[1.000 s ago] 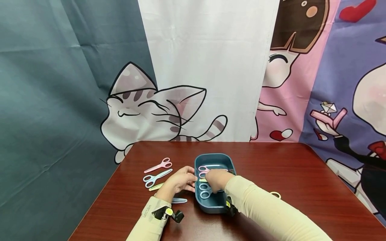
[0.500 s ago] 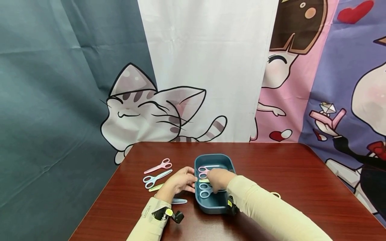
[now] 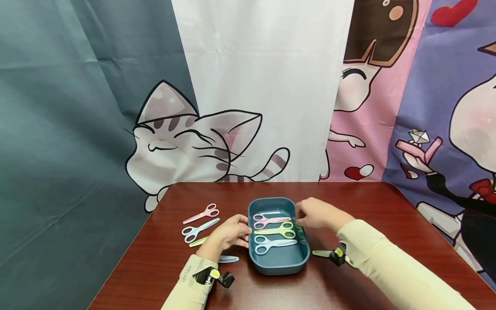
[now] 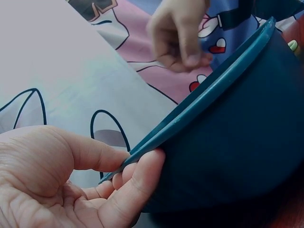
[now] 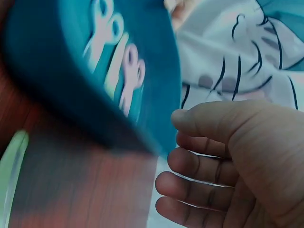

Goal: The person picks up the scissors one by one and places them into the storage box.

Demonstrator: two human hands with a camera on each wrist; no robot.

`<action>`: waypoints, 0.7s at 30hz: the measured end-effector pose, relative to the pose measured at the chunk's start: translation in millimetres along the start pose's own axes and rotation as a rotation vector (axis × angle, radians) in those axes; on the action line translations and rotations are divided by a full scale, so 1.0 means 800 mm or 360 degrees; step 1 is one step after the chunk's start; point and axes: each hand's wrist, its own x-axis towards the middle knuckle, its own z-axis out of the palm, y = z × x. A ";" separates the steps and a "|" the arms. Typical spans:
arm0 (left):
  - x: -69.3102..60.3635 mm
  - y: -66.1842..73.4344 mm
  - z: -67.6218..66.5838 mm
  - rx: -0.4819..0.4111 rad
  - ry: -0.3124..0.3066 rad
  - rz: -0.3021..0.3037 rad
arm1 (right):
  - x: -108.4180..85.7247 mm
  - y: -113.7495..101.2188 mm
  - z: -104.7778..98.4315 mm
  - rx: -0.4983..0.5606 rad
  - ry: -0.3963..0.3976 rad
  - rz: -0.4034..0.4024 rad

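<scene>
The left hand [image 3: 231, 232] is at the left side of a dark teal, rounded rectangular plastic box [image 3: 276, 270], and in the left wrist view its fingers and thumb pinch the rim. The right hand [image 3: 319, 214] is at the opposite side, a little blurred; its fingers are slightly spread, bent and hold nothing, and whether the thumb touches the rim, I cannot tell. Inside the box, side by side and lengthwise across it, lie pink plastic scissors [image 3: 279, 220], yellow-green plastic scissors [image 3: 271, 231] and light blue plastic scissors [image 3: 283, 243]. The relation that counts most, in my judgement, is between the right hand and the pale green plastic scissors [image 3: 320, 253] on the reddish-brown, smooth wooden table [image 3: 364, 202]: these lie outside the box, just to its right, and from the right fingers they are toward the person. Their long axis runs nearly left to right, with the narrow end toward the box and the handles partly hidden behind a small black wrist camera [image 3: 338, 254]. The right hand is clearly nearer to them, while the left hand has the whole box between
</scene>
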 end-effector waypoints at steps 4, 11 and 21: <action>-0.001 0.001 -0.001 -0.0008 -0.0009 0.0003 | -0.035 0.028 -0.002 -0.0015 -0.0073 0.0015; -0.003 0.000 -0.002 -0.0011 -0.0024 -0.0001 | -0.086 0.059 0.025 0.0030 -0.0329 0.0059; -0.001 -0.001 -0.002 -0.0001 -0.0035 -0.0022 | -0.104 0.070 0.052 -0.0098 -0.0315 -0.0072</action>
